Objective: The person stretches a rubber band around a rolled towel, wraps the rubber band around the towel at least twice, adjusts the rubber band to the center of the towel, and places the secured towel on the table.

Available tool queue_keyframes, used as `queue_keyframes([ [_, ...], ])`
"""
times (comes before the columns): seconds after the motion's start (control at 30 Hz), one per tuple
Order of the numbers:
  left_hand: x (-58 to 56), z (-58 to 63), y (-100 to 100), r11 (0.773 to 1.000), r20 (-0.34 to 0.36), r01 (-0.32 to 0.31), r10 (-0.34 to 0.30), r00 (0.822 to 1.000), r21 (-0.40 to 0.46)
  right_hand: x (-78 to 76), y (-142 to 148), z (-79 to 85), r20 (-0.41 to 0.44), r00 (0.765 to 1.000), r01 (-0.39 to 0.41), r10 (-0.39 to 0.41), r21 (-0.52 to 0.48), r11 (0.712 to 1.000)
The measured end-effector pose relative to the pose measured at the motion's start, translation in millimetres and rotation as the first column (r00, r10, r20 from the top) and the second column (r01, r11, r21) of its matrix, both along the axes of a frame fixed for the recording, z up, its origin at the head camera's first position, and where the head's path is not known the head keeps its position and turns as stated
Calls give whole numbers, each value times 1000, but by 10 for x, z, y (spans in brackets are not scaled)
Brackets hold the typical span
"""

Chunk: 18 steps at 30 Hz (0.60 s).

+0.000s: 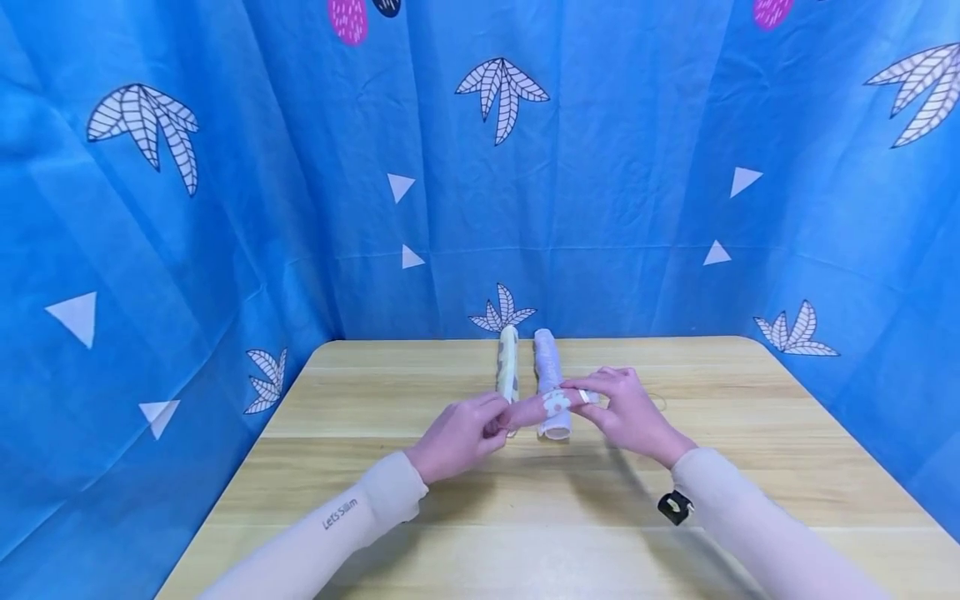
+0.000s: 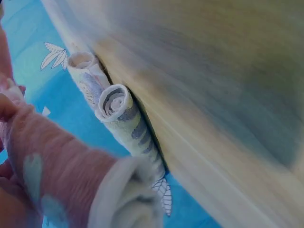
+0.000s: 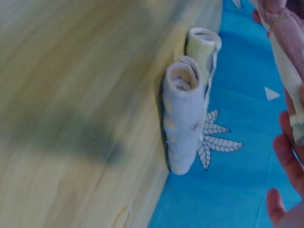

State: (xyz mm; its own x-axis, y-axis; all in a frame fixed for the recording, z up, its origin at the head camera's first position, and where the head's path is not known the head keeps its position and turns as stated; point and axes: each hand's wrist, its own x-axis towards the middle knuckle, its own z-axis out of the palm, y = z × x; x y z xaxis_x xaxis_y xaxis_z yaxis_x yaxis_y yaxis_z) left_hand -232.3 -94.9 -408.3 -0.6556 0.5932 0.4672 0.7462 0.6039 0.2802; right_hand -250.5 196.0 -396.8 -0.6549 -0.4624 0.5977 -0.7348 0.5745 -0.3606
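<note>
Your left hand (image 1: 456,435) and right hand (image 1: 628,414) pinch opposite ends of the pink roll (image 1: 531,412), raised above the worktop (image 1: 375,400). It looks like light, soft cloth, likely to squash rather than slip; grip both ends gently so the coils don't loosen.

"What surrounds the pale wood-grain worktop (image 1: 525,533)?"
"Creased blue curtains (image 1: 630,167), printed with white leaves (image 1: 507,104) and triangles (image 1: 400,185), hang behind it and along both sides."
</note>
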Motion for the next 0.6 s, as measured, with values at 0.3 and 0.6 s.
queue_keyframes([
  [0.3, -43, 61, -14, 953, 481, -63, -92, 872, 297, 24, 65, -3, -141, 989, -31, 44, 96, 995],
  [0.6, -50, 56, 3, 905, 681, -65, -268, 681, 420, 7, 102, -19, -339, 937, -16, 81, 189, 982],
])
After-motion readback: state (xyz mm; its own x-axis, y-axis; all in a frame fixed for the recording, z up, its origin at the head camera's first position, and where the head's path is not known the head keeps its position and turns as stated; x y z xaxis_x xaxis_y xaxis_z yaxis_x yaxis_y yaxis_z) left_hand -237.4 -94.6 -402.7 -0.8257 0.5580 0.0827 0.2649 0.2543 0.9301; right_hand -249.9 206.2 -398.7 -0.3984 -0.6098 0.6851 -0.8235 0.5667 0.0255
